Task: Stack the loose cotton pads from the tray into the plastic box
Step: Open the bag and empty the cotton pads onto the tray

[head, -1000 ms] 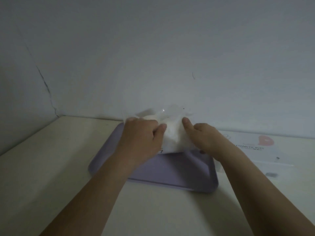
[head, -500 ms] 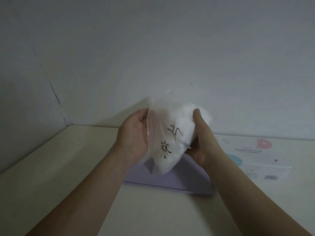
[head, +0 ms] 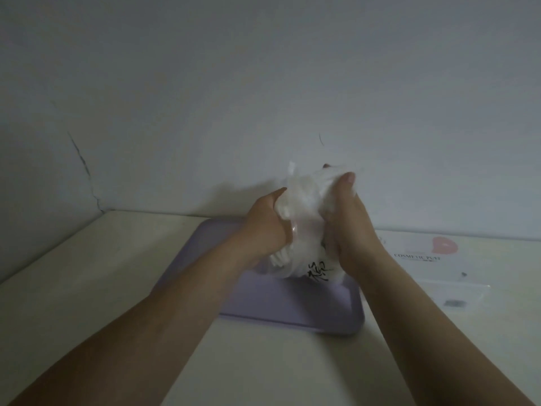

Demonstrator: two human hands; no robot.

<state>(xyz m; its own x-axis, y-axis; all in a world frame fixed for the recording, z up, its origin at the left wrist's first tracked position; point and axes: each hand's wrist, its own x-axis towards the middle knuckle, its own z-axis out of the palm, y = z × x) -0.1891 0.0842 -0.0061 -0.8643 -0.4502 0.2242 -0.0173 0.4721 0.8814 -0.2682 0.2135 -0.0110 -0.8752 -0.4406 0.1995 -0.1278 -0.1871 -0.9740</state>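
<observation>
Pale counter [head: 87, 288] nearest, crossed by two bare forearms reaching away. Just beyond, lilac tray [head: 292, 312] lying flat, bare floor showing, no loose pads visible on it. Above the tray's far half and clear of it, a clear plastic bag [head: 304, 230] stuffed with white cotton pads [head: 279, 256], squeezed between both hands. Left hand [head: 263, 227] curled round the bag's left flank, fingers dug into the film; right hand [head: 348, 230] wrapped round the right flank, one fingertip up near the top. Judged as the emptying step: best to find the mouth first, turn it down over the tray's middle, keep low, and ease the pads out with gentle squeezes rather than shakes, to avoid spilling over the rim onto the counter. Long axis of the bag near upright, leaning slightly away; black-lettered end lowest and nearest, crumpled end highest; opening end impossible to tell. Off to the right, a flat pack [head: 424, 259] printed COSMETIC PUFF on the counter, apart from the hands. Farthest, grey wall [head: 263, 83] with a thin crack [head: 85, 168].
</observation>
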